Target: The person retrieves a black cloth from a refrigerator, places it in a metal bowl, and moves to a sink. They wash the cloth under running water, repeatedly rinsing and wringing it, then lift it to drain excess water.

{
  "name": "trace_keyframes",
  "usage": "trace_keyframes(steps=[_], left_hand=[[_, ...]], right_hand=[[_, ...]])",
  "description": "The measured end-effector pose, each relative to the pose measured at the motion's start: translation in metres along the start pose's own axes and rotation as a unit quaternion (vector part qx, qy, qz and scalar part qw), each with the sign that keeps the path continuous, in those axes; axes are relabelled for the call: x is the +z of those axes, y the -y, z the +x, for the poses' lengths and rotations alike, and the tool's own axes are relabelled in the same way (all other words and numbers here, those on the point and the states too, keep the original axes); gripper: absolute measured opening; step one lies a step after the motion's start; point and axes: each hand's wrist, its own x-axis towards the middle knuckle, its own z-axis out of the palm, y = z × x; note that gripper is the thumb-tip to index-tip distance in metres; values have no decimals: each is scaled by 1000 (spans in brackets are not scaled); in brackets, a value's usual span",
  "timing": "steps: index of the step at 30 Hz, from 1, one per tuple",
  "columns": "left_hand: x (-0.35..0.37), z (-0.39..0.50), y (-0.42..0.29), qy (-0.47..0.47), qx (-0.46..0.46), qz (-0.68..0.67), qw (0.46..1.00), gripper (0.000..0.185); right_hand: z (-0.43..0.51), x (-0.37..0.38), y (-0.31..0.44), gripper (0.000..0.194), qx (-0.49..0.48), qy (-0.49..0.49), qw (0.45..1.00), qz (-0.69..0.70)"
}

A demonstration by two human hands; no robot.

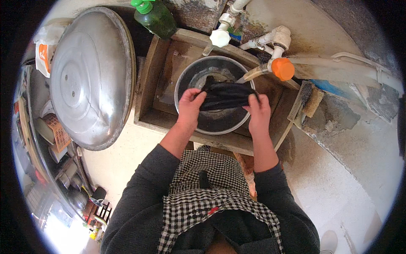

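Observation:
A piece of black cloth (225, 96) is stretched between my two hands over a round metal basin (219, 128). My left hand (190, 106) pinches its left end, and my right hand (259, 111) pinches the right end. The basin stands in a brown rectangular sink (165, 125). Some liquid with foam shows in the basin behind the cloth; the cloth hides part of the basin's inside. Just above the cloth's right side ends the spout of a tap with an orange knob (283, 69).
A second tap with a white knob (219, 38) hangs over the sink's back. A green pump bottle (155, 20) stands at the back left. A large metal lid (92, 79) leans left of the sink. Brushes (312, 101) sit at its right edge.

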Motion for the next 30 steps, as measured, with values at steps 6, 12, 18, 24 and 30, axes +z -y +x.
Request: trace_keyframes(steps=[6, 12, 18, 24, 30], left_hand=[[-11, 2, 10, -52, -111, 107, 987, 48], [-8, 27, 27, -2, -196, -21, 980, 72], [2, 24, 30, 126, -229, -268, 927, 47], [12, 13, 54, 79, -214, -315, 921, 42], [20, 20, 35, -1, -233, -118, 965, 59]], right_hand=[[42, 10, -81, 28, 219, -14, 900, 376], [16, 68, -70, 41, 183, 69, 927, 320], [-20, 85, -19, 44, -63, 169, 938, -296], [10, 79, -63, 35, -64, 42, 920, -385], [18, 69, -93, 31, -108, 102, 946, -290]])
